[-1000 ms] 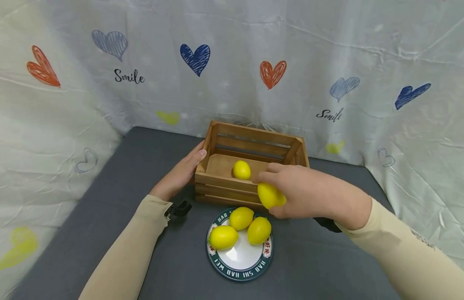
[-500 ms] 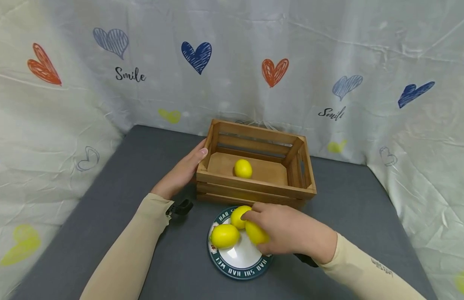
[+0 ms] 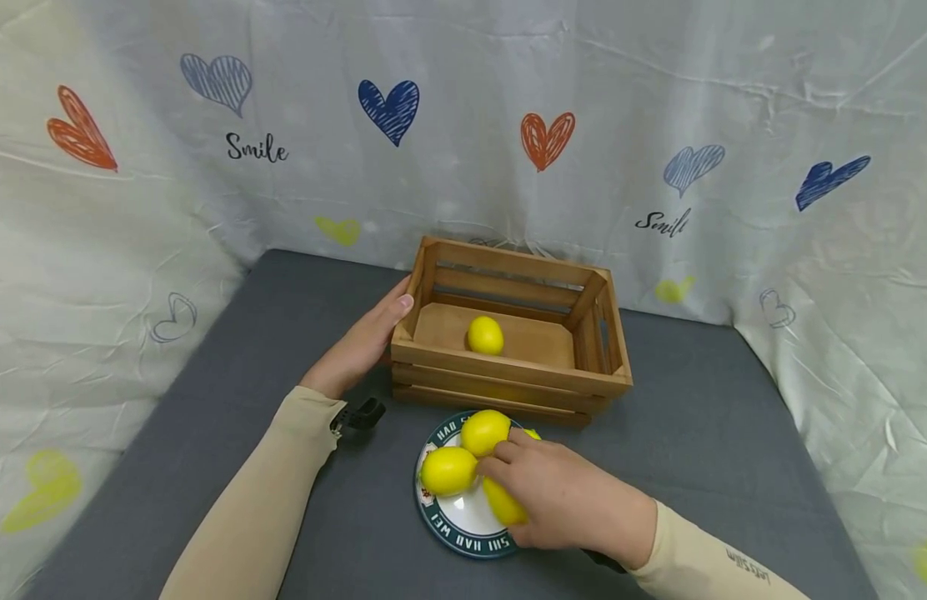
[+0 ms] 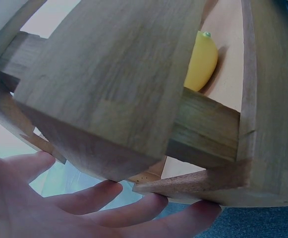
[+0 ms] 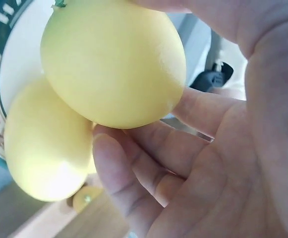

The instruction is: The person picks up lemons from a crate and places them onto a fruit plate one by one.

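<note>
My left hand rests against the left end of a slatted wooden crate; in the left wrist view its outstretched fingertips touch the wood. One lemon lies inside the crate. In front stands a white plate with a green lettered rim. My right hand holds a lemon between thumb and fingers at the plate's right side. Two more lemons, one at the back and one at the left, lie on the plate. Another lemon is mostly hidden behind the right hand.
A dark grey cloth covers the table. Behind it and at both sides hangs a pale curtain printed with hearts. The crate stands near the table's back edge, just behind the plate.
My right hand has come down with a lemon from the crate's front right side to the plate's right side. My left hand has stayed against the crate.
</note>
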A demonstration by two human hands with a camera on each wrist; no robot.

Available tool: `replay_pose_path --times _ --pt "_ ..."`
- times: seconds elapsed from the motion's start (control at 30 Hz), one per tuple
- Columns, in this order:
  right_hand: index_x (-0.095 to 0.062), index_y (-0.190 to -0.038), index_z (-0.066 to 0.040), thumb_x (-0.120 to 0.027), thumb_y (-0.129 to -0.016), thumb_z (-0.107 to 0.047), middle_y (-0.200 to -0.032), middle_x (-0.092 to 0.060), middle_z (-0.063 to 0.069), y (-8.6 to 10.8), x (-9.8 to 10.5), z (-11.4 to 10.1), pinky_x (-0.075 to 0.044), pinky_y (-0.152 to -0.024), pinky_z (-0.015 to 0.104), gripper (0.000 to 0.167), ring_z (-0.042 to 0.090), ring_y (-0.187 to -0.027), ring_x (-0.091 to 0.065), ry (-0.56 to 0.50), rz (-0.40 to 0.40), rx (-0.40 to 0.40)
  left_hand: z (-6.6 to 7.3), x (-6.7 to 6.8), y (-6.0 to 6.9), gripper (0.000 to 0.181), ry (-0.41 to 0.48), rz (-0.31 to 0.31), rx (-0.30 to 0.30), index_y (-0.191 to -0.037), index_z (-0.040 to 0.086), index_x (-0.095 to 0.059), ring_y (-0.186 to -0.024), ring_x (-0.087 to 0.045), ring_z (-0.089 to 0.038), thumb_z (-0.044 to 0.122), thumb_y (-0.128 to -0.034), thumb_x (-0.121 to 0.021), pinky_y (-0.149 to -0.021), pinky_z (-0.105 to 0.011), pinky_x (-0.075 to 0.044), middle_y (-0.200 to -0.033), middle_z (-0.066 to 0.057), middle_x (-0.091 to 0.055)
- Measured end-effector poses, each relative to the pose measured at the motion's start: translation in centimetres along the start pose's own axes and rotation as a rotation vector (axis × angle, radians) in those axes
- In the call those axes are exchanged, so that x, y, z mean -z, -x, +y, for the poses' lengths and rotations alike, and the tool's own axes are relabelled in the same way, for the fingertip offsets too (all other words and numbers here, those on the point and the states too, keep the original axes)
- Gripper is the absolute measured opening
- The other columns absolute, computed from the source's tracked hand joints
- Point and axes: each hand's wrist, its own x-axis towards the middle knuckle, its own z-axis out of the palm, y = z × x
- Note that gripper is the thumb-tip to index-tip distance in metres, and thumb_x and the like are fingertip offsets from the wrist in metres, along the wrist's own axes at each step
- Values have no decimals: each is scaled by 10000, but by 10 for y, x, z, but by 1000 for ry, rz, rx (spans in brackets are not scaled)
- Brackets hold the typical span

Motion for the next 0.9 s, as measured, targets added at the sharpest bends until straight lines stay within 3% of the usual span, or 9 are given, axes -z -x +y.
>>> replay_pose_path --times 0.13,0.33,0.5,0.9 --pt "-676 -1423 -167 -961 -765 -282 -1389 -697 -35 -1 -7 -1 -567 -1044 367 726 161 -1216 -563 3 -19 -3 1 0 1 712 0 -2 -5 -1725 478 -47 -1690 -101 -409 714 -1109 -314 -1114 -860 -354 -1836 71 -25" --pt "-690 -1386 -179 -985 -751 -329 -1240 -711 -49 -2 -14 0 -557 -883 289 716 120 -1076 -502 19 -56 -4 1 0 1 704 3 -8 -10 -1730 462 -40 -1693 -90 -399 687 -1122 -313 -1121 -861 -344 -1837 68 -20" --pt "-697 -1366 -184 -988 -750 -346 -1204 -707 -43 -3 -16 0 -549 -857 278 700 124 -1050 -496 29 -57 -5 1 0 0 687 -1 -1 -10 -1733 451 -43 -1696 -83 -389 658 -1135 -309 -1136 -856 -332 -1837 68 -22" --pt "-708 -1362 -176 -982 -759 -362 -1221 -709 -34 -2 -13 1 -558 -872 277 688 127 -1051 -508 27 -49 -13 1 0 0 767 -5 -2 -43 -1747 388 -44 -1707 -47 -321 715 -1109 -315 -1299 -744 -161 -1836 71 -24"
